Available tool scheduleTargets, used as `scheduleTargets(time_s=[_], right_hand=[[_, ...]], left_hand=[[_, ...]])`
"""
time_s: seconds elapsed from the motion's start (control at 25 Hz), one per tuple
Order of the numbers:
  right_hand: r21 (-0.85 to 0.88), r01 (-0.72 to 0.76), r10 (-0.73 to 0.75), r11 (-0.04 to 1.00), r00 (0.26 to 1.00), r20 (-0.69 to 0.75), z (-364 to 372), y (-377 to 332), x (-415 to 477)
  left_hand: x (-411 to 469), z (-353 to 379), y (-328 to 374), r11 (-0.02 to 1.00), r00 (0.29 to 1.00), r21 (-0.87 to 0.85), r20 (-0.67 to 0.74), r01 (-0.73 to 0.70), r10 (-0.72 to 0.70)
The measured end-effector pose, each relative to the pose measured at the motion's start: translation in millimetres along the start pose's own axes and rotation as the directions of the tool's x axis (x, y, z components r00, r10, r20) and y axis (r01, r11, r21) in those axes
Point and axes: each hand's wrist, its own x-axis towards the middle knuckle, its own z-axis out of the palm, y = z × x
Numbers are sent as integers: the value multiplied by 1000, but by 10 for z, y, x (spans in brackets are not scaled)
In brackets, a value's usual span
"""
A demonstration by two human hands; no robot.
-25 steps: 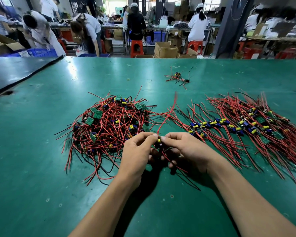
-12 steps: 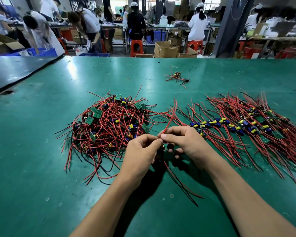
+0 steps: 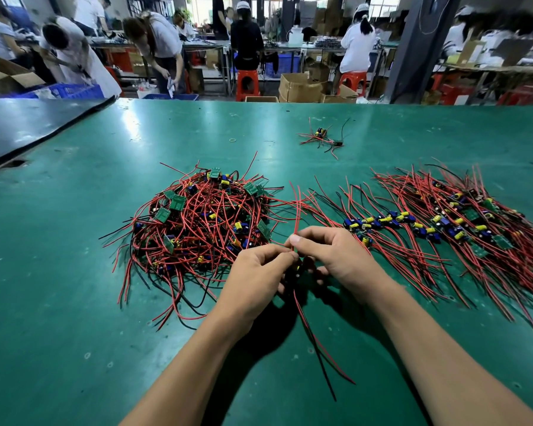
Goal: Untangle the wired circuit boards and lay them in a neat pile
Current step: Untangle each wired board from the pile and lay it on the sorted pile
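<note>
A tangled heap of small green circuit boards with red and black wires [image 3: 197,222] lies left of centre on the green table [image 3: 74,302]. To the right, sorted boards lie in a row with their wires combed out [image 3: 450,229]. My left hand [image 3: 256,278] and my right hand [image 3: 330,256] meet between the two heaps, both holding one wired board [image 3: 297,267]. The right thumb and forefinger pinch its red wires, which rise toward the heap. The board itself is mostly hidden between my fingers. Its other red and black leads trail down toward me.
A lone wired board [image 3: 322,138] lies farther back on the table, near a small rubber band [image 3: 233,139]. A dark mat [image 3: 28,127] covers the far left. Beyond the table's far edge, people work at benches among cardboard boxes [image 3: 299,86] and red stools [image 3: 246,83].
Both hands have lifted slightly away from me with the board. The trailing leads below them now hang straight toward me instead of lying bunched under my right hand.
</note>
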Motion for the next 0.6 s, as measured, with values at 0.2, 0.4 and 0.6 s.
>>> scheduleTargets(time_s=[0.2,0.4,0.6], right_hand=[[59,-19,15,998,998,65,-23,23,1],[142,-54,45,988,997,60,-11,21,-30],[140,-25,49,990,983,-176,-21,88,46]], left_hand=[[-14,-11,40,992,998,-117,35,52,-48],[-47,-37,68,995,995,-73,77,75,-69],[-70,-7,75,999,992,-4,120,41,-40]])
